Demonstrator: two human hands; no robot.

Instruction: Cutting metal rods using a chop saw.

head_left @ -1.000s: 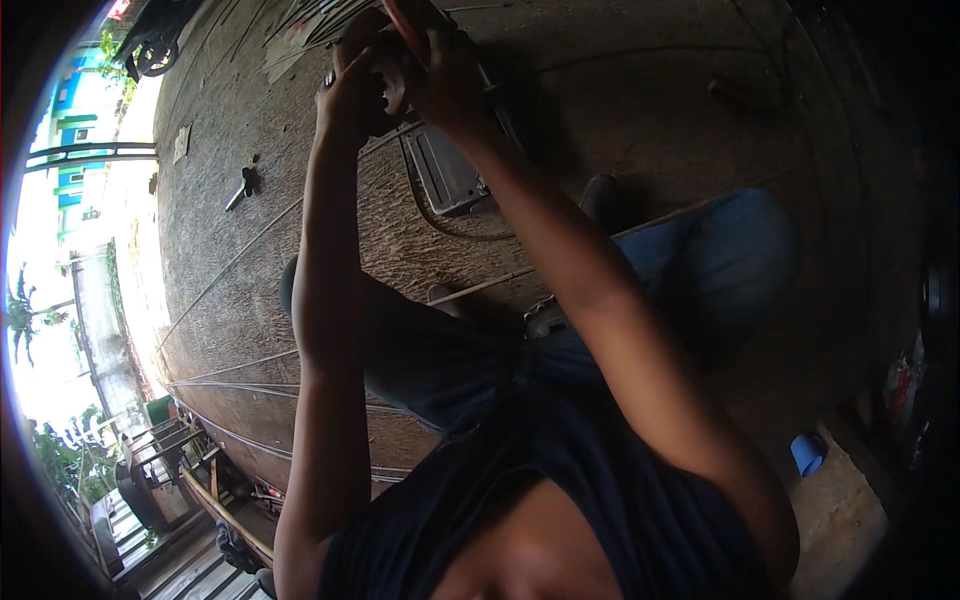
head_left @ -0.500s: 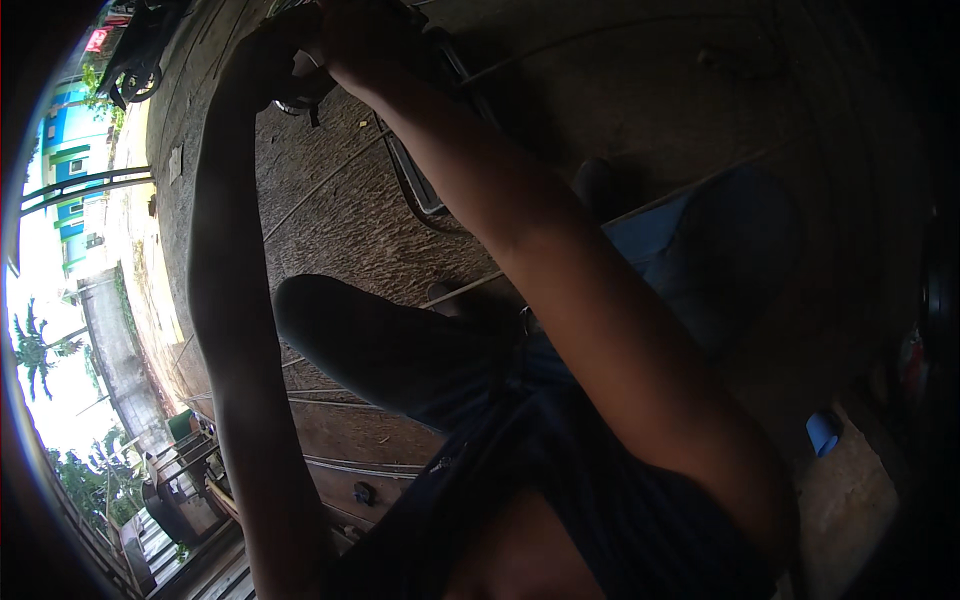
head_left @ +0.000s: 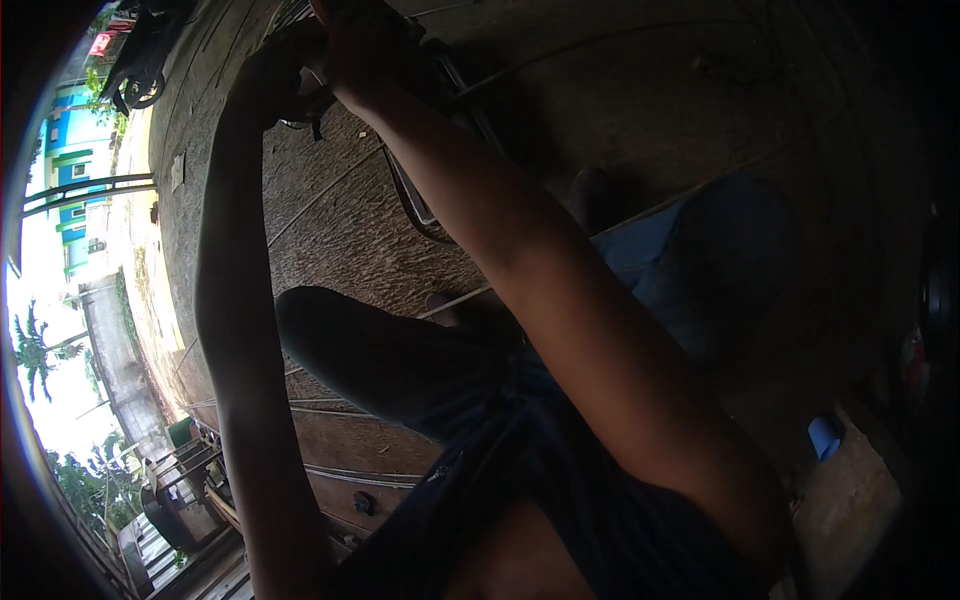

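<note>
Both arms reach to the top edge of the head view, where my hands come together in deep shadow. My left hand (head_left: pixel 283 72) is curled beside a small rounded thing with a shiny rim (head_left: pixel 300 123), whose kind I cannot make out. Close against it, my right hand (head_left: pixel 362 48) is bent with its fingers closed; what lies inside is hidden in the dark. Under my right forearm, a dark-framed flat object (head_left: pixel 420 205) rests on the ground, partly covered by the arm.
My bent legs, one knee (head_left: pixel 320 315) among them, are above the rough ground (head_left: pixel 340 240). Thin cords (head_left: pixel 355 470) run across it. A small blue object (head_left: pixel 824 437) lies at the lower right. A motorbike (head_left: pixel 140 75) stands at the far left, near a bright outdoor area.
The view has shifted a little, so both hands and the dark-framed object sit slightly lower in the picture. My hands stay together, with closed fingers.
</note>
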